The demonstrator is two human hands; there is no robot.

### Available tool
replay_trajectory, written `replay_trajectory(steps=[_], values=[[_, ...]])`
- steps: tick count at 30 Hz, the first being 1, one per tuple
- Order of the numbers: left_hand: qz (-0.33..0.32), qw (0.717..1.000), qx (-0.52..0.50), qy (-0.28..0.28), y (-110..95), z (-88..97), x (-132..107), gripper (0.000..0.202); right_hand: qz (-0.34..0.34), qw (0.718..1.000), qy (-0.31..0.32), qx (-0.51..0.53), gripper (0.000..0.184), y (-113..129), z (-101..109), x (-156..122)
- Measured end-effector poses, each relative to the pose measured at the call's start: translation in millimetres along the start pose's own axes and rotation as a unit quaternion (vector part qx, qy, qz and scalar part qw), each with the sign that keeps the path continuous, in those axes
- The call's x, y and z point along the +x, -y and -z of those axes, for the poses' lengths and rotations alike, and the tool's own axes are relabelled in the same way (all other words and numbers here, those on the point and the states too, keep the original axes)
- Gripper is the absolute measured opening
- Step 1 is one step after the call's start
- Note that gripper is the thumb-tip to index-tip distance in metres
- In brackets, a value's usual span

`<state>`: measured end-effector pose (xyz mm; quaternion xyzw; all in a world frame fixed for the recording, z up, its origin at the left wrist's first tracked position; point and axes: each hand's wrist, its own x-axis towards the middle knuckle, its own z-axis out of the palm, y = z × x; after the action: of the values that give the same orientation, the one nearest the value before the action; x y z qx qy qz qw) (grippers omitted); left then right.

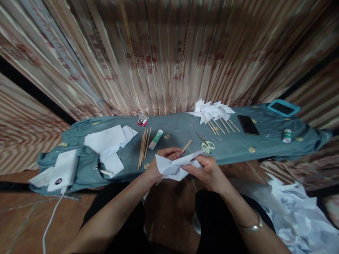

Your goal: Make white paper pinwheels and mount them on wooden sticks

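A white paper pinwheel [176, 167] with folded blades is held between both hands at the table's front edge. My left hand [156, 167] is closed behind the paper, its fingers partly hidden. A wooden stick [186, 145] juts up beside its fingertips, its lower part out of sight behind the paper. My right hand [209, 171] pinches a blade of the pinwheel between thumb and fingers. Just beyond the right hand lie yellow-green scissors [208, 145]. A glue stick [155, 139] and several loose wooden sticks [143, 146] lie beyond the left hand.
White paper sheets [106, 139] and a white power bank [63, 171] with a cable lie left. Finished pinwheels [213, 112], a phone [248, 125], a blue-framed device [283, 107] and a second glue tube [287, 135] are right. A red box [142, 121] sits at the back.
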<state>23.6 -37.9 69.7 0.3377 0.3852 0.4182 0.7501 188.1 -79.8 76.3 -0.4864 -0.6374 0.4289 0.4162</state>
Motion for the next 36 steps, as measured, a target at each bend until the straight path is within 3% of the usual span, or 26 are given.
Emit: replay_trajectory(steps=[4, 8, 17, 25, 32, 36], values=[[0.034, 0.999, -0.032, 0.013, -3.0, 1.7, -5.3, 0.045, 0.091, 0.991, -0.023, -0.099, 0.009, 7.1, 0.6, -10.9], [0.040, 0.998, 0.000, 0.041, -6.7, 4.6, -11.1, 0.039, 0.181, 0.971, -0.027, -0.156, 0.011, 11.1, -2.7, -17.2], [-0.005, 0.995, 0.055, 0.083, 4.0, 19.0, -14.0, 0.027, 0.282, 0.920, -0.098, -0.254, 0.016, 15.5, -6.3, -19.7], [-0.026, 0.990, 0.114, 0.077, 4.8, 21.7, -19.9, 0.023, 0.311, 0.903, -0.139, -0.262, 0.024, 21.5, -5.8, -18.0], [-0.011, 0.992, 0.094, 0.080, 10.0, 27.8, -18.1, 0.013, 0.305, 0.908, -0.151, -0.245, 0.023, 20.3, -6.1, -17.2], [0.002, 0.991, 0.084, 0.106, 9.4, 29.3, -18.3, 0.021, 0.300, 0.910, -0.151, -0.243, 0.022, 17.9, -6.0, -18.4]])
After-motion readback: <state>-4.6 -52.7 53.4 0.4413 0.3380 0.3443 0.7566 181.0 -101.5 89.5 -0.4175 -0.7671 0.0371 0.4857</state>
